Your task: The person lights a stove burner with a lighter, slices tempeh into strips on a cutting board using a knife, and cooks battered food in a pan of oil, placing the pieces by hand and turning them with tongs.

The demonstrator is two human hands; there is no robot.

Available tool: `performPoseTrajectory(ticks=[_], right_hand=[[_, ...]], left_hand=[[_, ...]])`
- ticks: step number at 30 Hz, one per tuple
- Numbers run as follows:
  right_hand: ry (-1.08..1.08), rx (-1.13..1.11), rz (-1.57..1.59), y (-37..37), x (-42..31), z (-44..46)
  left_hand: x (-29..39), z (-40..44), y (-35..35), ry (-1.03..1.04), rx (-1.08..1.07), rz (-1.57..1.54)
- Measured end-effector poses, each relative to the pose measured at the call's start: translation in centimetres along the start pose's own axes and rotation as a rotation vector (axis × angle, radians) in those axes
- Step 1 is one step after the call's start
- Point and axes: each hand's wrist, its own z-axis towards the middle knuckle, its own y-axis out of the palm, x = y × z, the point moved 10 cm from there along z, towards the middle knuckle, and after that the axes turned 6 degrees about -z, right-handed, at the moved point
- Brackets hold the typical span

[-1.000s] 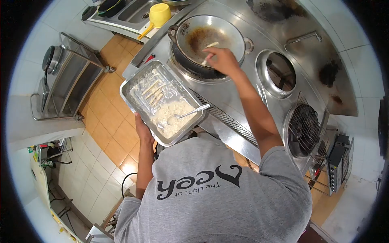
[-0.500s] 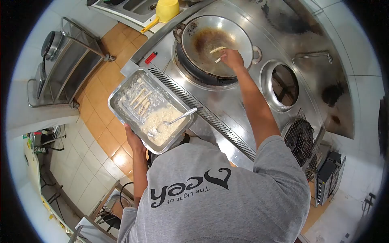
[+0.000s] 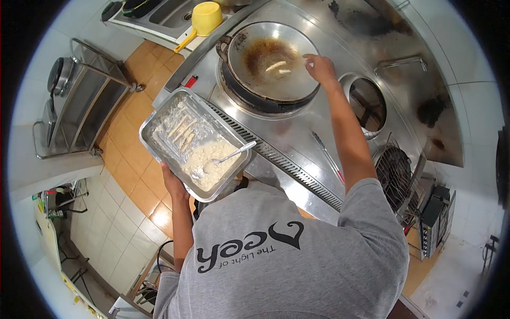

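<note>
My left hand (image 3: pixel 174 183) grips the near left side of a rectangular metal tray (image 3: pixel 155 154), its fingers partly hidden beneath. Inside the tray lie several batter-coated strips (image 3: pixel 183 132), a pool of pale lumpy batter (image 3: pixel 220 159) and a metal spoon (image 3: pixel 234 154) whose handle rests across the rim. My right hand (image 3: pixel 320 68) hovers at the right rim of a large wok (image 3: pixel 252 80), fingers slightly apart with nothing visible in them. Two battered strips (image 3: pixel 275 66) lie in the brownish oil at the wok's middle.
Right of the wok is an open burner ring (image 3: pixel 366 103). Tongs with red on the handle (image 3: pixel 329 157) lie on the steel counter. A red lighter-like object (image 3: pixel 191 81) sits by the tray. A yellow dipper (image 3: pixel 206 20) stands near the sink, and a metal trolley (image 3: pixel 87 101) stands left.
My right hand has let go of the battered strips, which now lie in the wok, and has moved right towards the rim. The tray stays in my left hand.
</note>
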Motion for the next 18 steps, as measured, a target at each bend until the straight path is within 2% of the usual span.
performPoseTrajectory(ticks=[3, 5, 9, 12, 16, 18], right_hand=[[-0.020, 0.115, 0.090, -5.9, -2.0, -1.4], [0.049, 0.141, 0.281, -10.4, -4.0, -3.7], [0.039, 0.326, 0.492, -13.9, -4.0, -9.5], [0.135, 0.290, 0.515, -10.9, -0.9, -14.9], [0.355, 0.150, 0.410, -3.4, 5.3, -24.8], [0.413, 0.132, 0.268, -2.2, 7.5, -30.2]], left_hand=[[0.2, -0.2, 0.7, -0.020, -0.027, -0.015], [0.3, 0.1, 0.9, -0.029, -0.051, -0.022], [0.2, 1.0, 0.3, 0.000, -0.086, 0.005], [0.4, 0.6, 0.6, -0.031, -0.085, 0.005], [0.6, 1.3, -0.5, -0.030, -0.097, 0.059], [1.0, 1.3, -0.4, -0.041, -0.094, 0.097]])
